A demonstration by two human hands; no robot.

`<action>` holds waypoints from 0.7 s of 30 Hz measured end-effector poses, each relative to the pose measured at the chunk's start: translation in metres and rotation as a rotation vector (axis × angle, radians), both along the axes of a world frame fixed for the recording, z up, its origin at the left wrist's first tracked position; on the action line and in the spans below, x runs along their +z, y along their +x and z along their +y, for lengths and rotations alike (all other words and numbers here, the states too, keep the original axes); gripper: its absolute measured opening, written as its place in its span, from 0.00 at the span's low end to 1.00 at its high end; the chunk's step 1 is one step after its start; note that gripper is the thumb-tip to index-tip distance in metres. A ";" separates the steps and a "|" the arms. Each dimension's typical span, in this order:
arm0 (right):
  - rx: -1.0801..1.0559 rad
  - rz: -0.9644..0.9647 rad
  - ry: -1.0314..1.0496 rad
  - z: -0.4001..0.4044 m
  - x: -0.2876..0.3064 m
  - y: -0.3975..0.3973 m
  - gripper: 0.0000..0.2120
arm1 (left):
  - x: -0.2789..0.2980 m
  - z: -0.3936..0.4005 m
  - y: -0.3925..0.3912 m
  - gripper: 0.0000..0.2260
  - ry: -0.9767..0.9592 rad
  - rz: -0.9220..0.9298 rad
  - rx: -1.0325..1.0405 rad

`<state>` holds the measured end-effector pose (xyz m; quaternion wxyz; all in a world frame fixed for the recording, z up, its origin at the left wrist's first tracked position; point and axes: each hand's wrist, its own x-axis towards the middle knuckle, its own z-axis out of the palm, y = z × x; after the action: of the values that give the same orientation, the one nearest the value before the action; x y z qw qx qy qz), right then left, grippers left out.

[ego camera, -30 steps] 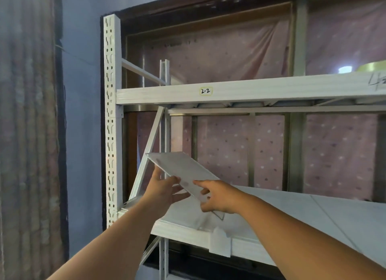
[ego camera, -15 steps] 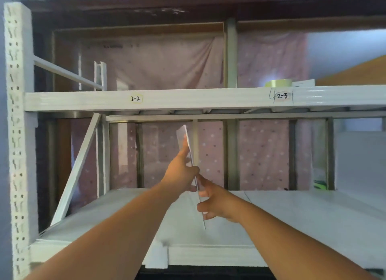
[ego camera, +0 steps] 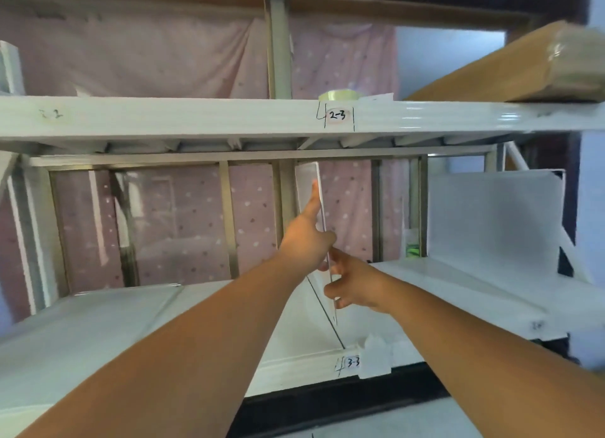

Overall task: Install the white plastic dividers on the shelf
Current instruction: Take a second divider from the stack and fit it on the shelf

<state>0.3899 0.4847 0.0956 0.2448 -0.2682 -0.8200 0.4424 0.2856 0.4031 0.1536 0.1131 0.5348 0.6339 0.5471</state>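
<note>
Two white dividers in view: one held (ego camera: 309, 189), one already standing on the shelf (ego camera: 458, 284) at far right (ego camera: 491, 221). One tape roll (ego camera: 339, 95) and one cardboard box (ego camera: 510, 68) on the upper shelf. Both arms reach forward. Left hand (ego camera: 306, 241) grips the held divider, index finger laid up its face. Right hand (ego camera: 355, 282) pinches its lower edge. Divider upright, edge-on to the camera, long axis vertical, bottom just above the shelf near the 3-3 label (ego camera: 352, 362).
</note>
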 end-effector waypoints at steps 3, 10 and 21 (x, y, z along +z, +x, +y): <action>-0.026 -0.022 -0.009 0.010 0.000 0.025 0.49 | -0.001 0.014 0.021 0.41 -0.017 -0.023 -0.042; -0.051 -0.033 -0.019 0.021 -0.008 0.054 0.44 | -0.002 0.030 0.051 0.40 -0.062 -0.119 -0.088; -0.109 -0.045 -0.015 0.021 -0.008 0.052 0.44 | 0.001 0.033 0.057 0.42 -0.090 -0.115 -0.083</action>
<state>0.4416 0.5054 0.0873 0.2480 -0.3244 -0.8060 0.4285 0.3423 0.4363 0.1548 0.1959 0.5229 0.6275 0.5427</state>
